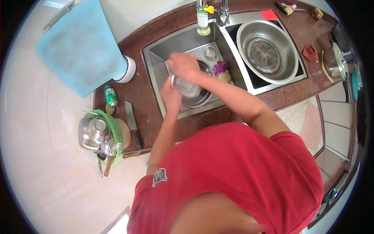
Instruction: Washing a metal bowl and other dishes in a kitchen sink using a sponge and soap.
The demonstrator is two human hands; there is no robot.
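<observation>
A round stainless steel bowl (196, 98) sits low in the left basin of the sink (163, 48). My left hand (171, 96) grips its rim on the left side, thumb uppermost. Over the bowl's far left edge is my right hand (184, 65), blurred and with its fingers curled; whether anything is inside it is hidden. A purple cloth (220, 68) lies in the basin to the right of the bowl. Close to the cloth rests a round beige lid-like object (224, 77), partly covered by my right forearm. The basin's drain strainer (210, 52) shows behind them.
A large steel basin (267, 52) fills the sink's right side. The faucet (203, 17) hangs over the left basin. On the left counter lie a cleaver (132, 120), a green can (110, 96) and a white container (128, 70). Steel pots (99, 130) crowd the counter's left end.
</observation>
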